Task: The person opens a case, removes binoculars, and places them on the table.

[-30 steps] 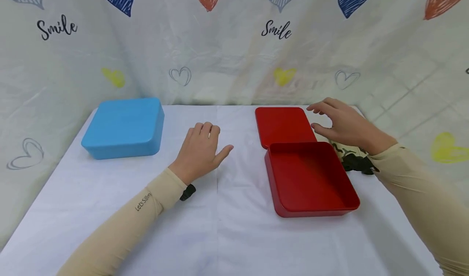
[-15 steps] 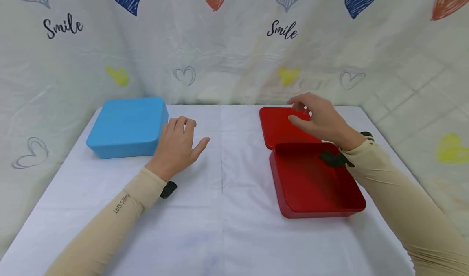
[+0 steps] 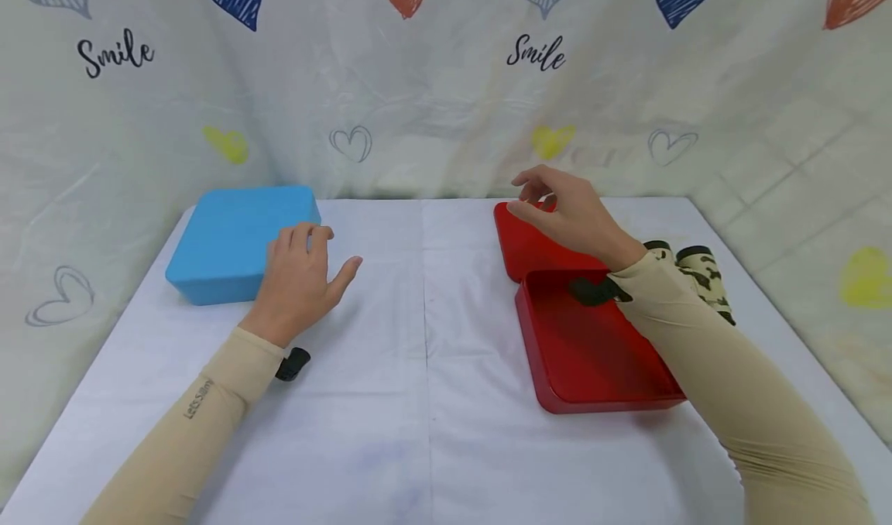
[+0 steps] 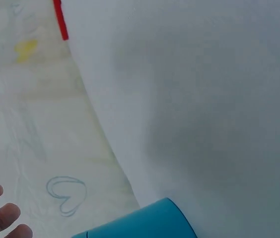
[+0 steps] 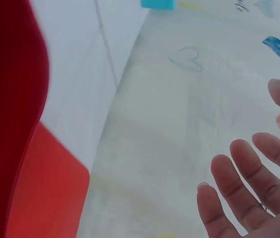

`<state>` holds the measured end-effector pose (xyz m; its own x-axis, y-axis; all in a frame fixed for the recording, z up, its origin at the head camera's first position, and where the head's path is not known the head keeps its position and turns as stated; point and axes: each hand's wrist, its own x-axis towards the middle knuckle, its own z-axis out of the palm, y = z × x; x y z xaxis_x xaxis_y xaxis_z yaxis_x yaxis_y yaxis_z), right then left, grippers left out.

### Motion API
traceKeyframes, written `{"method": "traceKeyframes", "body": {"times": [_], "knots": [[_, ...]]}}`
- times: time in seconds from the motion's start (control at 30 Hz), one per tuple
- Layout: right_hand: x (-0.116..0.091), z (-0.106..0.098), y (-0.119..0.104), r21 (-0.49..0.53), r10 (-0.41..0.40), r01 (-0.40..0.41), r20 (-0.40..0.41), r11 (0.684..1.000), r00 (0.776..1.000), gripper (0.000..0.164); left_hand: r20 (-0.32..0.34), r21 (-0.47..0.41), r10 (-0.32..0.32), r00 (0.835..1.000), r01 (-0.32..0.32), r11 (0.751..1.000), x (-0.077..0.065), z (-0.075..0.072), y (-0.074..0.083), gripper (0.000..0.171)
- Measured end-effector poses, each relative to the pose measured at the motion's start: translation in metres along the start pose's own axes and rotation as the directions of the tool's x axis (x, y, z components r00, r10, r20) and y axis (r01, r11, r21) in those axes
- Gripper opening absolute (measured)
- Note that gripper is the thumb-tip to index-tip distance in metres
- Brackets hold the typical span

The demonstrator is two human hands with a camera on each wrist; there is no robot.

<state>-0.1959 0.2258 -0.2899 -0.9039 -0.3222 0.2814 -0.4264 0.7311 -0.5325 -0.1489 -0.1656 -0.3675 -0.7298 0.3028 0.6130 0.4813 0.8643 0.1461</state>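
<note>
My left hand (image 3: pixel 296 281) holds nothing, fingers loosely bent and thumb spread. It overlaps the right front of a closed blue box (image 3: pixel 237 231) in the head view, and the box's corner (image 4: pixel 145 223) shows low in the left wrist view. My right hand (image 3: pixel 571 211), also holding nothing, hovers with relaxed fingers over a flat red lid (image 3: pixel 519 246). In front of the lid stands an uncovered red box (image 3: pixel 592 362), its bare inside showing; my right forearm hides its right part. In the right wrist view the red box (image 5: pixel 8 99) fills the left side.
Two camouflage-patterned rolls (image 3: pixel 704 273) with black ends lie right of the red box, partly behind my right sleeve (image 3: pixel 725 370). A white cloth (image 3: pixel 418 432) covers the table. A curtain with printed hearts (image 3: pixel 418 84) hangs along the back edge.
My left hand has moved left towards the blue box. My right hand has moved left from beside the red lid to above it, and the camouflage rolls have come more into view.
</note>
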Motion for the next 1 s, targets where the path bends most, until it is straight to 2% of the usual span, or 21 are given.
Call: {"method": "traceKeyframes", "body": {"times": [0.27,0.5,0.83,1.0], "knots": [[0.016,0.018,-0.016,0.120,0.053,-0.055,0.021,0.991,0.998,0.039,-0.011,-0.040,-0.083,0.997,0.082,0.996,0.000,-0.009,-0.018,0.053],[0.029,0.033,-0.029,0.191,0.093,-0.103,0.060,0.976,0.994,0.043,0.023,-0.074,-0.179,0.984,0.181,0.981,0.002,-0.019,-0.033,0.055],[0.045,0.057,-0.051,0.251,0.076,-0.103,0.117,0.962,0.990,0.048,0.038,-0.112,-0.235,0.971,0.238,0.965,0.001,-0.032,-0.057,0.063],[0.053,0.071,-0.057,0.264,0.058,-0.094,0.138,0.960,0.989,0.052,0.084,-0.123,-0.268,0.960,0.277,0.953,-0.001,-0.036,-0.070,0.068]]}}
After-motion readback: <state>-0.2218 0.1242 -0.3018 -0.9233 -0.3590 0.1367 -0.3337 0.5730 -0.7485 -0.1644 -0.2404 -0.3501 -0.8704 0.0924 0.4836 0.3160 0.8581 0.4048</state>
